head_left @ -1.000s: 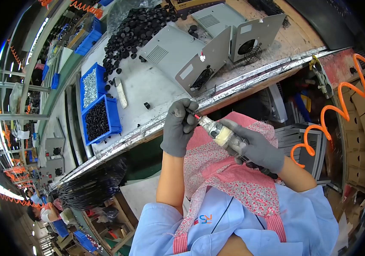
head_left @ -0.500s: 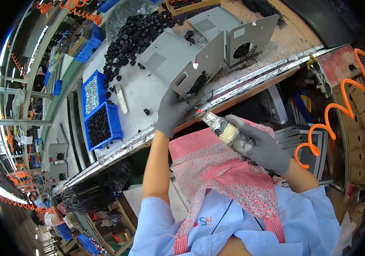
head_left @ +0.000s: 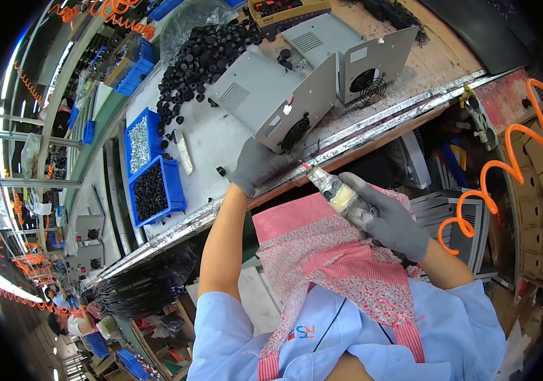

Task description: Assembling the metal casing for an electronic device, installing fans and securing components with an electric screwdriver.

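My right hand, in a grey glove, grips a pneumatic screwdriver whose tip points up-left at the bench edge. My left hand, also gloved, rests against the lower front corner of a grey metal box with a round fan grille. The screwdriver's tip sits just right of my left hand, near the box's bottom edge. A second grey box with a fan grille stands behind it to the right.
A pile of black plastic caps lies behind the boxes. Two blue bins, one of silver screws and one of black parts, stand at the left. An orange coiled air hose hangs at the right. Another person works at lower left.
My left hand has moved up from the screwdriver's tip onto the grey box's front corner. The right hand and screwdriver have shifted slightly toward the box.
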`<action>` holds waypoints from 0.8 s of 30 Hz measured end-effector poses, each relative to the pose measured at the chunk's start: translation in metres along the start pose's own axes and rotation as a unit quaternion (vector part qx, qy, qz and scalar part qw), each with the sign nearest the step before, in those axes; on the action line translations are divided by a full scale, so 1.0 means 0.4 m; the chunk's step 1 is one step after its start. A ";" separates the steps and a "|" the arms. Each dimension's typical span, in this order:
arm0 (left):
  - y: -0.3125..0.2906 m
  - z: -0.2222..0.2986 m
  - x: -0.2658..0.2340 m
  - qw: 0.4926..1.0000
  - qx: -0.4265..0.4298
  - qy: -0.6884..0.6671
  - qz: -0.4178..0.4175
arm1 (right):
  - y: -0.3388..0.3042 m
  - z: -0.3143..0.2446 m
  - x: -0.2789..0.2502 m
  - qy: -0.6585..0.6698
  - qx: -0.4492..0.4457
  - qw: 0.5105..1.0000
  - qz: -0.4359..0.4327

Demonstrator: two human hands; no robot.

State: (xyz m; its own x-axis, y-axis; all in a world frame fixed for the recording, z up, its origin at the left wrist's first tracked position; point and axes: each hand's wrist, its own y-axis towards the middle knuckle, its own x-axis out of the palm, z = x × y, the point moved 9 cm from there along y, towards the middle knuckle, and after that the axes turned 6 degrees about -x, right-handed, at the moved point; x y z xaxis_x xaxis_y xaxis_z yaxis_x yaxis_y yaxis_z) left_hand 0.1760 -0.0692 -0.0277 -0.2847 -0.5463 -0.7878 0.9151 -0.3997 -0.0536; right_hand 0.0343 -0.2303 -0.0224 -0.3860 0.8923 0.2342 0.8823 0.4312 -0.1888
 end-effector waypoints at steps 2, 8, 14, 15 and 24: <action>-0.003 -0.027 0.000 0.998 -0.026 -0.047 0.010 | 0.007 -0.004 0.004 -0.007 0.007 1.000 0.000; -0.010 -0.040 -0.002 0.998 -0.011 -0.050 0.048 | 0.025 0.003 0.005 -0.003 0.026 0.999 0.020; -0.038 -0.069 -0.005 0.987 -0.140 0.025 0.079 | 0.032 -0.007 0.027 0.155 0.072 0.985 -0.007; -0.041 -0.069 -0.006 0.986 -0.141 0.023 0.081 | 0.034 -0.018 0.043 0.209 0.075 0.974 -0.038; -0.056 -0.041 -0.016 0.983 -0.156 0.022 0.092 | 0.039 -0.006 0.055 0.186 0.073 0.979 -0.028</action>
State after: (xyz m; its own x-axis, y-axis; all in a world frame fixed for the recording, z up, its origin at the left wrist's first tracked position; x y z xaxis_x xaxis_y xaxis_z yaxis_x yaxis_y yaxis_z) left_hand 0.1621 -0.0447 -0.0315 -0.0988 -0.5525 -0.8277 0.9951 -0.0469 -0.0875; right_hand 0.0403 -0.2042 -0.0180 -0.2845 0.7674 0.5746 0.8038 0.5176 -0.2933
